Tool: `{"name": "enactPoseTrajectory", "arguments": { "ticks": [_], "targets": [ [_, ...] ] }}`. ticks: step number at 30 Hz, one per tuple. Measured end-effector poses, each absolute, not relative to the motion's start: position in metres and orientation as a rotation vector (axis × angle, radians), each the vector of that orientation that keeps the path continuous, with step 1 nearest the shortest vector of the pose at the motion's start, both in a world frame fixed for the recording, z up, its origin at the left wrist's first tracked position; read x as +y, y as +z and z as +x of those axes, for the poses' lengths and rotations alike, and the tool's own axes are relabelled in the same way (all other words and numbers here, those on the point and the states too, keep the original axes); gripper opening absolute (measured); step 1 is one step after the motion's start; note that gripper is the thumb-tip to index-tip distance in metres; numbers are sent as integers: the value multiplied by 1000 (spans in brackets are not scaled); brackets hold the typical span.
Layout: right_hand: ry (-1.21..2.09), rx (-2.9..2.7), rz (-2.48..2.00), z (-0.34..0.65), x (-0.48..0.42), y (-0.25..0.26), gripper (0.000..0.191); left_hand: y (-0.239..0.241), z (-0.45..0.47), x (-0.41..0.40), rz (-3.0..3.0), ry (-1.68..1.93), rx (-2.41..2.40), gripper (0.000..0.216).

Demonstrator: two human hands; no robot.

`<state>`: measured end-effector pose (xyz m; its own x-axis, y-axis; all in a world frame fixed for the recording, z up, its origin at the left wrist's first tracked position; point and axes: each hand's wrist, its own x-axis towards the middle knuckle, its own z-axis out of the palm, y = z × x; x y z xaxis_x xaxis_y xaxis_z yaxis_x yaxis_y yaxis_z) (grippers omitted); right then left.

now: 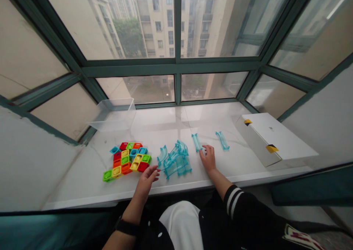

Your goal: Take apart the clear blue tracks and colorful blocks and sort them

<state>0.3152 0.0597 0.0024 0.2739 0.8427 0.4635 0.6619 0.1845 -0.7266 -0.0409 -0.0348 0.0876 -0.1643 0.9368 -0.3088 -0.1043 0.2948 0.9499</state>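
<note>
As right fingers (207, 148) pinch it, straight translucent blue track (196, 142), left fingers (151, 170) unclear in grip

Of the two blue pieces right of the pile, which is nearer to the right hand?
The left piece, beside the right hand; the right piece lies farther away.

Soft daylight reaches me through the windows (154, 90), laying faint reflections on the white sill (162, 121). A pale streak (339, 4) glares at upper right; wide-angle distortion stretches my right sleeve (261, 209). The distant buildings (190, 25) look hazy, perhaps out of focus.
</note>
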Motion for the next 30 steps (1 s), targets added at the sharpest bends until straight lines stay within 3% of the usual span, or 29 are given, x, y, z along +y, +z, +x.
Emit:
{"name": "enactPoseTrajectory", "arguments": {
  "ticks": [13,21,27,30],
  "targets": [
    [525,-1350,-1523,323,12,2,29,65,-38,-31,925,1029,1505,68],
    [526,-1503,-1523,317,12,11,30,63,-36,-27,1262,1199,1541,42],
    [525,-1596,-1508,314,11,14,28,70,-31,-36,1700,982,1596,26],
    [535,-1616,-1509,314,11,15,28,70,-24,-40,1883,861,1576,30]
  ]
}}
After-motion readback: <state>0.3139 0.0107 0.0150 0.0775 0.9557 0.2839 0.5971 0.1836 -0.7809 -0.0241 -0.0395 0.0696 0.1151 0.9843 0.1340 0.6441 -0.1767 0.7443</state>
